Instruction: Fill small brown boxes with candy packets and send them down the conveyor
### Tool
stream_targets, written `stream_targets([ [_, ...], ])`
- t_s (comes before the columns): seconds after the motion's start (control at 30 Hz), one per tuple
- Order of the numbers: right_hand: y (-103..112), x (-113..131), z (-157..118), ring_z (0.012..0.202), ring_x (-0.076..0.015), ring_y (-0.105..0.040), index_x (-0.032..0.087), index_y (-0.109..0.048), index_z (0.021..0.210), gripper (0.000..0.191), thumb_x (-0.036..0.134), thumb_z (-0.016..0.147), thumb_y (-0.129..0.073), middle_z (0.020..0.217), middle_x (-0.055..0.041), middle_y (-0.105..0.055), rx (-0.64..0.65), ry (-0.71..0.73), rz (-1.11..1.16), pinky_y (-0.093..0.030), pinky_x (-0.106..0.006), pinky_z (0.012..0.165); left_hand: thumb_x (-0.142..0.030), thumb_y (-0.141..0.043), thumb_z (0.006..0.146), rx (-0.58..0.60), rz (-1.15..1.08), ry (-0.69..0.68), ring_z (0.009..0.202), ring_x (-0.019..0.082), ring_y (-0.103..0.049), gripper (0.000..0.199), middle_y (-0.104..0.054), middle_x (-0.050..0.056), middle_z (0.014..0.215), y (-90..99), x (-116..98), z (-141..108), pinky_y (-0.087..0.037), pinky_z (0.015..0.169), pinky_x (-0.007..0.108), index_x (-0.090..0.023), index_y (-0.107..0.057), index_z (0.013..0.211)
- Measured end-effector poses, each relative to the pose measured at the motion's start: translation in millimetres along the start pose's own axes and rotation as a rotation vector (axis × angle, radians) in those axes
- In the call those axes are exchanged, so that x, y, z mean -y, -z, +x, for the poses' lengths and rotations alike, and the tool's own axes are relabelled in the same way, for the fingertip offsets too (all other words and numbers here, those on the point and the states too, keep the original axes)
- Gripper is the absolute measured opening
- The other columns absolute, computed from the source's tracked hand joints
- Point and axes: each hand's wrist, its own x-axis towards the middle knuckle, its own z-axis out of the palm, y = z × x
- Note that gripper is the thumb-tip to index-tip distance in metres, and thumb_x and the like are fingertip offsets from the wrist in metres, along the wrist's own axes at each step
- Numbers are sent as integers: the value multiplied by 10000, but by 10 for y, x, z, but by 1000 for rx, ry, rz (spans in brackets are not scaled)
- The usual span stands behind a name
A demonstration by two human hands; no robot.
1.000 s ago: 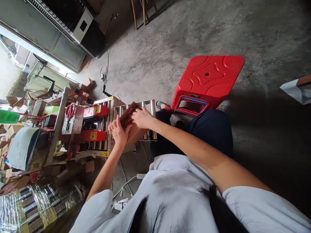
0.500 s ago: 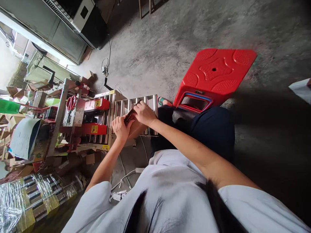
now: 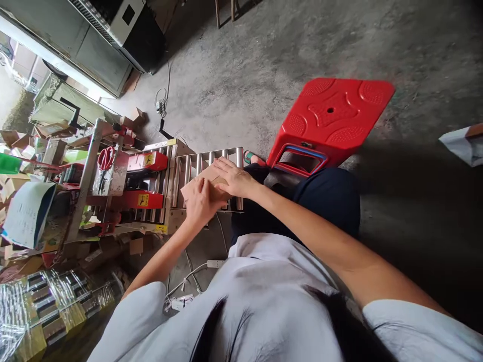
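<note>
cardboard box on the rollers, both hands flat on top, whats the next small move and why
Probably slide the cardboard box along the roller conveyor toward the red sealing machine. Its flaps look closed, the left hand and right hand press them down, and the machine's mouth sits just ahead.

Cardboard box on roller conveyor, both hands atop it; taping machine at 9 o'clock, stool at 2 o'clock on floor.
</note>
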Motion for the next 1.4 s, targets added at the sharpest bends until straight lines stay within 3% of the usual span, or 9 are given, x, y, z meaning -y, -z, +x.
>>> stream_targets([
  [0.13, -3, -37, -108, 1537, -243, -229, 116, -503, 1469, 542, 215, 943, -420, 1603, -112, -367, -83, -124, 265, -159, -486, 1296, -718, -809, 574, 39, -14, 74, 1529, 470, -100, 1350, -202, 353, 1597, -216, -642, 207, -127, 1254, 587, 70, -262, 1524],
  [0.33, 137, -16, -588, 1514, -217, -291, 301, -271, 1586, 743, 359, 909, -572, 1634, -15, -313, -174, -347, 906, -267, -476, 1260, -628, -653, 786, -58, -58, 129, 1543, 390, -156, 1017, -238, 242, 1631, -384, -786, 438, -126, 1276, 532, -27, -325, 1539],
  [0.57, 77, -311, -1328, 1113, -264, -681, 229, -557, 1357, 740, 497, 704, -780, 1151, -113, -735, -135, -770, 830, -492, -522, 1063, -419, -628, 789, -130, -60, -64, 1499, 292, -332, 787, -410, 150, 1576, -204, 674, 261, -255, 1254, 445, -101, -443, 1484],
  [0.73, 235, -516, -1682, 973, -255, -713, 251, -661, 1130, 575, 536, 647, -787, 1085, -127, -746, -243, -877, 719, -568, -451, 916, -363, -666, 701, -89, -106, 130, 1478, 319, -358, 820, -435, 164, 1557, 92, 2116, 263, -260, 1247, 489, -106, -462, 1453],
  [0.83, 321, -450, -1749, 837, -247, -721, 228, -673, 1021, 496, 586, 681, -723, 975, -138, -756, -277, -852, 650, -594, -446, 782, -325, -645, 695, -106, -154, 317, 1483, 360, -325, 855, -388, 216, 1571, 244, 2360, 259, -255, 1241, 536, -9, -408, 1454],
  [0.97, 445, -151, -1821, 768, -187, -724, 178, -702, 953, 354, 503, 831, -633, 870, -105, -762, -316, -869, 544, -595, -367, 732, -408, -565, 806, -369, -118, 331, 1555, 362, -53, 904, -89, 45, 1700, -28, 1695, 301, -30, 1278, 602, -138, -183, 1579],
  [1.13, 869, -190, -2030, 877, -83, -721, 175, -716, 1040, 177, 160, 880, -642, 935, 43, -775, -353, -935, 306, -559, -214, 837, -546, -545, 806, -115, -520, -121, 1568, 278, -12, 878, 116, -438, 1532, -869, 188, 521, -54, 1308, 538, -691, 19, 1463],
  [1.27, 1686, 2, -2596, 1015, -102, -689, 163, -677, 1186, 286, 139, 906, -623, 1129, 7, -745, -400, -872, -114, -524, -238, 954, -588, -562, 756, -9, -743, -217, 1552, 303, -112, 871, 36, -482, 1504, -1101, -847, 717, -144, 1299, 555, -739, -31, 1430],
  [1.4, 2776, 578, -3756, 1161, -219, -612, 184, -646, 1211, 310, 289, 921, -615, 1224, -91, -691, -986, -990, -722, -464, -403, 1082, -603, -545, 762, 50, -754, -252, 1535, 323, -187, 778, -48, -491, 1503, -1046, -1124, 884, -210, 1292, 560, -765, -135, 1404],
])
